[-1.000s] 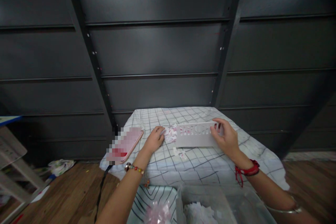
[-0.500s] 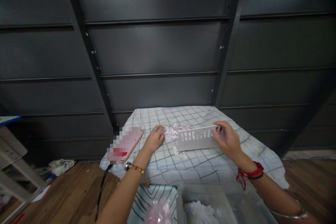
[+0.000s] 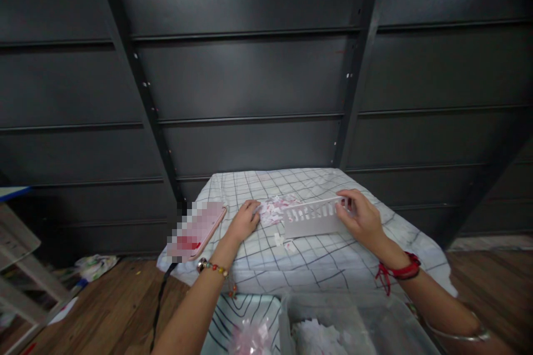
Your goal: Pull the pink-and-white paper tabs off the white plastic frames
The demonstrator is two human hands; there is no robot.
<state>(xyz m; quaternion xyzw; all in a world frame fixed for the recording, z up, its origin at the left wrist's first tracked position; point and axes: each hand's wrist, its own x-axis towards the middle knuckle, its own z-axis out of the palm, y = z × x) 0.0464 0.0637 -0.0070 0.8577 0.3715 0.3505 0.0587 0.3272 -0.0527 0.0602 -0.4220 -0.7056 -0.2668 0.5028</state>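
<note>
A small white plastic basket (image 3: 310,222) with slotted sides stands on the checked cloth (image 3: 328,260). My right hand (image 3: 360,216) grips its right end, thumb on the near side and fingers over the rim. Small white and pink paper scraps (image 3: 272,209) lie in a loose heap behind and left of the basket. My left hand (image 3: 245,220) rests palm down at the heap's left edge, fingers stretched and touching the nearest scraps. A few loose scraps (image 3: 287,243) sit in front of the basket. The basket's inside is mostly hidden.
A phone (image 3: 208,230) with a black cable lies left of my left arm. In front are a clear plastic box (image 3: 285,321) holding white scraps, and a pink clear bag (image 3: 251,337) on striped cloth. Dark metal panels (image 3: 250,77) rise behind. A white stand (image 3: 25,266) is at left.
The basket tips slightly in my right hand, and its near side now shows at a different angle. My left hand stays almost in place. The view shifts very slightly.
</note>
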